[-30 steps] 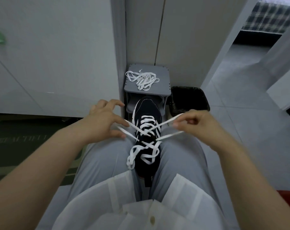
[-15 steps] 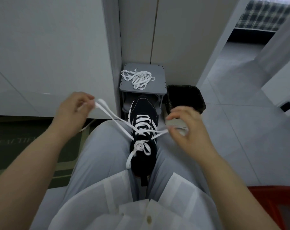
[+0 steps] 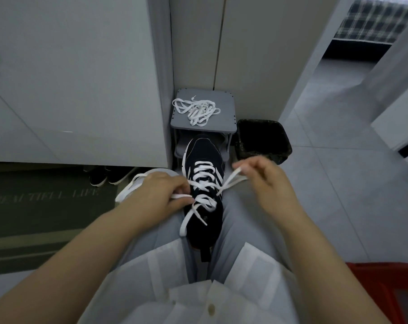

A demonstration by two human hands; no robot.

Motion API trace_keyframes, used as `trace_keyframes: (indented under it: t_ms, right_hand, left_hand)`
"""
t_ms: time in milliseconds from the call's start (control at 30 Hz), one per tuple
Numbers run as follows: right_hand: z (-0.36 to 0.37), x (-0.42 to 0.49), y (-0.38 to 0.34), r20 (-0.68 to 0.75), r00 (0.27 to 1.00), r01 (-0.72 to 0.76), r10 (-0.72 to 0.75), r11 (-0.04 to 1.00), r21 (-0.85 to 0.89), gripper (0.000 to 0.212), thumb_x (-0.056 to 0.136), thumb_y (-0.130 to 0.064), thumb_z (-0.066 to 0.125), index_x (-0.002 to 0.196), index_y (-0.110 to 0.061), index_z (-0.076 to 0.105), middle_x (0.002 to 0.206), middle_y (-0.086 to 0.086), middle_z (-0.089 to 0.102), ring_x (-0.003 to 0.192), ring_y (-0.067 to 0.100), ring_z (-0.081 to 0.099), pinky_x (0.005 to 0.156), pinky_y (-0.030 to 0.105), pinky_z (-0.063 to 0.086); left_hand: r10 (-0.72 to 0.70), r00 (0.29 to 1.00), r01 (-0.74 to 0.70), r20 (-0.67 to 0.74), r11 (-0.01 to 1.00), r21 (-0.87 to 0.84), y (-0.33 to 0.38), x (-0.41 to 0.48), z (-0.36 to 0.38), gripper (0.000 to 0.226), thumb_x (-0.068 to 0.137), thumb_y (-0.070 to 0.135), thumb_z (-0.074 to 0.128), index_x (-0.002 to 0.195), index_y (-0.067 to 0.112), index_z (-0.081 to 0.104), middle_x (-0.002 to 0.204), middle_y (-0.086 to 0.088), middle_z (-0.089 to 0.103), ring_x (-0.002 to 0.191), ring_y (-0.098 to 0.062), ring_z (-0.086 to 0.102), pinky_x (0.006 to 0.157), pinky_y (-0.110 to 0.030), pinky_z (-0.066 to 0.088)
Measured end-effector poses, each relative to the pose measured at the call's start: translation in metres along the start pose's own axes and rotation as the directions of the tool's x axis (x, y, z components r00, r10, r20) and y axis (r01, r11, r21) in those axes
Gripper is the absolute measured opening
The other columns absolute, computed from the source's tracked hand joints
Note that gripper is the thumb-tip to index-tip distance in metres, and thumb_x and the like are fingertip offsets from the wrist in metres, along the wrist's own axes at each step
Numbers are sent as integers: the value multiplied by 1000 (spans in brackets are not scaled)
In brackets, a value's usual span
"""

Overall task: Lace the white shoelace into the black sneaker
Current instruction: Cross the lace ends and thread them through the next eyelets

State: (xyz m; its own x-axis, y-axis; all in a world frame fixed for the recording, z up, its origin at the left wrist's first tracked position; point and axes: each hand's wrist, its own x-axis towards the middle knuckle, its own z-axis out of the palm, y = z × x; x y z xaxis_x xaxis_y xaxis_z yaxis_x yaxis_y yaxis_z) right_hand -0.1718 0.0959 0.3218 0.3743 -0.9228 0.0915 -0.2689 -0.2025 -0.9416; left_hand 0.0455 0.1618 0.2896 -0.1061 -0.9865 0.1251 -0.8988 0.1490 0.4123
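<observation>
Lacing step, upper eyelets: both ends wanted even, gentle tension and flat, untwisted runs. Black sneaker (image 3: 204,183) sat clamped between the knees, toe away. Left hand (image 3: 162,195) pinched one end of the white shoelace (image 3: 204,176) beside the tongue; right hand (image 3: 266,181) pinched the other end, drawn outward, clear of the shoe.

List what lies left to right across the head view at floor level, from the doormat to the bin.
Green doormat → pair of shoes under the cabinet → left hand → black sneaker → right hand → black bin.
</observation>
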Motion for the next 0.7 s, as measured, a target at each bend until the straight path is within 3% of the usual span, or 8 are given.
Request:
trace_keyframes:
  t_ms: [67,167,267,367,433,500,633,700]
  right_hand:
    - [-7,-2,-12,-55,995,-42,84,845,533,18,97,-11,41,84,-13,53,75,-4,70,74,8,66,75,19,51]
    - [-18,-4,-18,-89,994,10,67,743,669,19,97,-16,42,80,-15,50,58,-5,51,56,10,49,69,27,52]
    - [-13,-2,-7,-46,997,64,-55,974,219,9,86,-21,53,77,-21,56,61,-15,52,58,1,46,64,14,40]
    - [3,-4,23,185,979,161,-85,881,-446,7,85,-28,63,89,-25,69,86,-14,61,85,3,55,80,23,44]
    - [11,-7,36,255,965,211,-68,780,-590,16,86,-31,63,96,-23,72,89,-6,62,90,12,54,84,27,44]
    - [11,-5,35,190,978,177,-85,818,-547,14,88,-29,61,91,-22,73,86,-5,62,81,6,52,76,19,40]
    - [-8,0,18,-195,981,-8,-8,996,-84,28,89,-17,60,68,-35,67,71,-17,62,65,-3,51,66,15,38]
    - [-14,-2,7,-220,975,-1,38,987,163,29,90,-11,55,68,-27,63,76,-17,65,70,-3,56,72,17,42]
  left_hand:
    - [-60,998,62,16,984,-167,-1,0,0,25,79,48,60,80,23,65,70,16,56,70,-2,49,66,-22,32]
    - [-169,973,111,-155,939,-327,-5,0,-19,15,80,39,55,74,26,60,72,11,60,71,2,53,63,-10,36]
    - [-302,911,169,-281,895,-414,-6,-1,-33,13,93,16,50,81,14,54,77,7,58,68,4,51,61,-4,35]
    - [-390,882,121,-265,731,-672,6,-2,-33,19,97,13,39,82,14,50,86,8,66,82,-1,62,77,-8,45]
    - [-453,866,71,-210,527,-847,13,-1,-28,22,99,12,33,79,14,44,72,7,64,74,-11,65,73,-17,50]
    - [-473,863,61,-180,451,-890,14,1,-25,25,100,10,31,77,14,40,57,9,54,57,-11,55,64,-23,47]
    - [-453,853,144,-257,679,-720,2,2,-17,21,98,10,36,77,15,39,57,10,48,52,-5,40,59,-21,38]
    - [-406,850,187,-335,828,-529,-4,0,-17,14,97,12,40,83,14,43,66,4,50,57,-1,44,63,-14,37]
